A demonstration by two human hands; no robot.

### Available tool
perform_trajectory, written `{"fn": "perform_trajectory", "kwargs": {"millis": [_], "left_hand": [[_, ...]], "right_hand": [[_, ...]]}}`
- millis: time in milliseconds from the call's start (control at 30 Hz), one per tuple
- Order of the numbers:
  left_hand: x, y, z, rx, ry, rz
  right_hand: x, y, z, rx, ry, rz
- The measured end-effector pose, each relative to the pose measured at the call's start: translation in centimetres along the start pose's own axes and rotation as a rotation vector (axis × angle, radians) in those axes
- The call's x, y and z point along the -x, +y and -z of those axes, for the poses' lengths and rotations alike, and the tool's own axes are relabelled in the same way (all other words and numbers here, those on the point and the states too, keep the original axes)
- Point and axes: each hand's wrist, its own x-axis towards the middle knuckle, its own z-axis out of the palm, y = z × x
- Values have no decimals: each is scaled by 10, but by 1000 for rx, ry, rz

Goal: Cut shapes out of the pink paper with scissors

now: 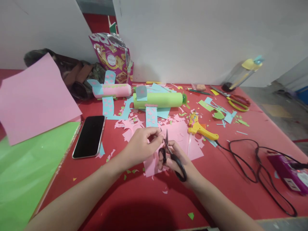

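Black-handled scissors [179,166] are in my right hand [179,154], with the blades pointing up and away from me. My left hand [146,142] is closed in a pinch on a small piece of pink paper [161,136], mostly hidden by the fingers, close beside the blades. Under both hands lies a cut pink sheet [196,150]. Just beyond them rests a green paper-covered tube [166,99] with blue paper flaps. To its left is a similar pink tube [115,90] with blue, pink-spotted flaps.
A phone [89,137] and large pink [36,99] and green sheets [29,173] lie left. On the right are a yellow glue gun [203,131] with a black cord, a purple power strip [288,175], other scissors [237,102] and a bottle [240,75]. A snack bag [113,59] stands behind.
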Motion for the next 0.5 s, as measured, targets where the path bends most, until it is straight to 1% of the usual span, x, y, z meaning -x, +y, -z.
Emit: {"fn": "perform_trajectory", "kwargs": {"millis": [500], "left_hand": [[-1, -4, 0, 36, -24, 20]], "right_hand": [[-1, 6, 5, -43, -52, 17]]}}
